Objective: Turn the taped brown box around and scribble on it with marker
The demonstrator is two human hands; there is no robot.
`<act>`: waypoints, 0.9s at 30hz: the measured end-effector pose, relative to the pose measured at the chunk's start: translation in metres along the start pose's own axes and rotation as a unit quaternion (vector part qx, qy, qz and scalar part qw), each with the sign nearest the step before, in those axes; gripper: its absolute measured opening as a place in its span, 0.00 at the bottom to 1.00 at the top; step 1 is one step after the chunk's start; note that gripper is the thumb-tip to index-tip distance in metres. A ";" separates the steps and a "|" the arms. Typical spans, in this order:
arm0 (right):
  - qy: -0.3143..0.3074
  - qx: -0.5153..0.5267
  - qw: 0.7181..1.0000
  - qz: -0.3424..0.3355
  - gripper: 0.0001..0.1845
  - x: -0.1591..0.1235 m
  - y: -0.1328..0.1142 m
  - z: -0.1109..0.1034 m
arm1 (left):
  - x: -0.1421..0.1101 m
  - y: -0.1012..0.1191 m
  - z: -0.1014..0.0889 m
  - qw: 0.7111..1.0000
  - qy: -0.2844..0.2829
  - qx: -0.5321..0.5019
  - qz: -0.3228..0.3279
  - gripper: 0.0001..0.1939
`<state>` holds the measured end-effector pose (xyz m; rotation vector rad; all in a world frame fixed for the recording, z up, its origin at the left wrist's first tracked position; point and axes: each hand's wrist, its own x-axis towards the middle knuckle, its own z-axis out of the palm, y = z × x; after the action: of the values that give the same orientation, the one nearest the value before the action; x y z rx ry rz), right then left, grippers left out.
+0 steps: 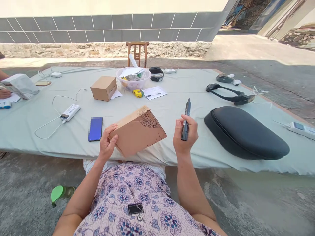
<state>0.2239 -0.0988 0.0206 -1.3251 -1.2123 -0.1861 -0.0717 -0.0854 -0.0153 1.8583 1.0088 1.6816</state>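
My left hand (108, 141) grips the left end of a brown cardboard box (137, 134), tilted above the table's front edge. Dark pen strokes mark the box's upper right corner, with smaller marks along its right edges. In my right hand (185, 134) is a black marker (186, 119), held upright between thumb and fingers, apart from the box. A phone with a blue screen (95, 129) lies just left of my left hand. To the right of my right hand rests a black hard case (246, 132).
Behind the box stand a smaller cardboard box (103, 88), a yellow tape measure (138, 93), paper with a pen (155, 92) and a filled plastic basin (134, 78). A white power bank (70, 112) trails cables at left. A black headset (230, 94) lies at right. Another person's hand (5, 94) shows far left.
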 end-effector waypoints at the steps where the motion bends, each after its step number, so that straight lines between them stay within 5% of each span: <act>1: -0.048 -0.032 0.998 0.022 0.18 0.002 0.017 0.003 | 0.008 -0.004 0.001 1.000 0.002 -0.005 0.003 0.15; 4: -0.203 -0.152 0.965 0.072 0.26 0.001 0.064 0.013 | 0.037 -0.018 0.007 1.000 -0.004 -0.016 0.012 0.16; 6: -0.296 -0.262 0.915 0.083 0.31 -0.005 0.084 0.018 | 0.058 -0.028 0.012 0.999 -0.022 -0.008 0.029 0.17; 10: -0.358 -0.349 0.863 0.076 0.30 -0.020 0.098 0.023 | 0.089 -0.047 0.023 0.994 -0.084 0.021 0.071 0.17; 14: -0.365 -0.359 0.856 0.072 0.28 -0.028 0.096 0.022 | 0.100 -0.067 0.032 0.982 -0.169 0.033 0.072 0.18; 18: -0.367 -0.366 0.853 0.071 0.29 -0.033 0.100 0.021 | 0.100 -0.080 0.035 0.977 -0.171 0.081 0.098 0.18; 24: -0.310 -0.312 0.896 0.064 0.33 -0.042 0.125 0.024 | 0.084 -0.085 0.019 0.984 -0.087 0.131 0.082 0.21; 27: -0.264 -0.250 0.930 0.056 0.33 -0.045 0.141 0.022 | 0.070 -0.086 -0.007 0.975 0.034 0.216 -0.031 0.25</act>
<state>0.2913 -0.0585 -0.1066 -1.9703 -1.5975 -0.0533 -0.0983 0.0216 -0.0311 2.0108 1.5451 1.5905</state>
